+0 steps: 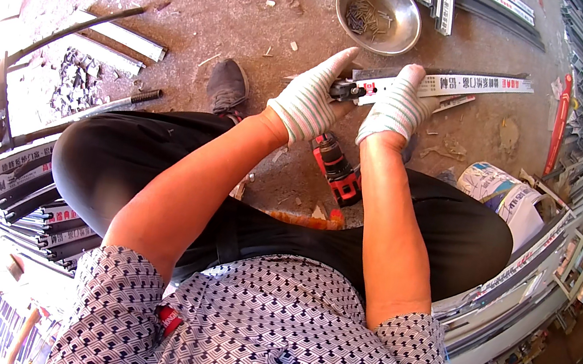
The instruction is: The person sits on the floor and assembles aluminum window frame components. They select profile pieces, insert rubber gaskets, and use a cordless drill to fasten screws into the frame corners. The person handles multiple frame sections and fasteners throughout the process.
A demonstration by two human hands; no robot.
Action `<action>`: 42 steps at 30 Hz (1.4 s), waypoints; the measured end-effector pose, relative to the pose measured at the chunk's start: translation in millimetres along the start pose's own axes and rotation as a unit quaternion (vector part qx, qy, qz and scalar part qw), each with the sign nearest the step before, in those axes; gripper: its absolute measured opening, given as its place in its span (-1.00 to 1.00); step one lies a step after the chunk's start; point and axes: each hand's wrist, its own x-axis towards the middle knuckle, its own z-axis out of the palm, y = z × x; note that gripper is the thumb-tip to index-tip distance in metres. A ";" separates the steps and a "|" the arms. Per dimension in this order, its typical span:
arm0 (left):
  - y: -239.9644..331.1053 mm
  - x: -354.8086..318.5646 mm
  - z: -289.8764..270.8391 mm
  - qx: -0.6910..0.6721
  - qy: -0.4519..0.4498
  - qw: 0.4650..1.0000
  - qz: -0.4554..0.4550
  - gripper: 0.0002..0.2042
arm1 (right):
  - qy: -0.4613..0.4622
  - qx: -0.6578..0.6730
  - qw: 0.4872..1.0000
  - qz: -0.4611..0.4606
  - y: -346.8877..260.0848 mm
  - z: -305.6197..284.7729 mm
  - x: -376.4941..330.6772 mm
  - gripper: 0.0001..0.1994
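Observation:
I sit low with both hands in striped white work gloves, held out in front of me. My left hand [308, 103] is closed around a small black fitting [344, 91] at the near end of a long profile, its thumb stretched forward. My right hand [396, 111] grips that metal profile [472, 87], which has white printed film on it and extends to the right. Most fingers of both hands are hidden underneath. Below them, between my legs, a red and black cordless drill [336, 170] lies on the floor.
A steel bowl [340, 23] of loose screws stands ahead, beside stacked profiles [487, 2]. A red bar [559, 124] and a printed white bucket [500, 191] are at right. More profiles [41, 208] and a heap of small metal pieces [79, 82] lie at left.

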 end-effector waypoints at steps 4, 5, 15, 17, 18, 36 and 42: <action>-25.0 2.1 -2.0 0.071 -0.014 0.997 -0.009 -0.17 | -0.005 -0.057 0.998 0.001 9.3 -0.6 -6.1 -0.18; -28.1 1.8 -0.6 0.062 -0.014 0.998 -0.008 -0.17 | -0.008 -0.038 0.999 0.007 9.4 -0.9 -8.0 -0.19; -53.9 8.9 5.5 -0.106 -0.014 0.993 -0.042 -0.55 | 0.003 -0.060 0.998 0.016 15.5 3.7 -14.8 -0.18; -45.9 7.1 6.2 -0.153 -0.014 0.986 -0.066 -0.51 | 0.011 -0.052 0.998 0.021 20.6 2.8 -14.6 -0.22; -35.8 5.9 6.4 -0.182 -0.014 0.979 -0.090 -0.48 | 0.012 -0.041 0.999 0.028 21.8 2.6 -15.1 -0.22; -22.2 17.3 -20.5 0.147 -0.032 0.989 0.010 -0.53 | -0.056 0.085 0.992 0.078 20.3 10.3 -19.2 -0.14; -22.0 30.3 -54.7 0.201 -0.032 0.979 0.000 -0.51 | -0.134 0.045 0.980 0.138 43.7 28.3 -11.4 -0.27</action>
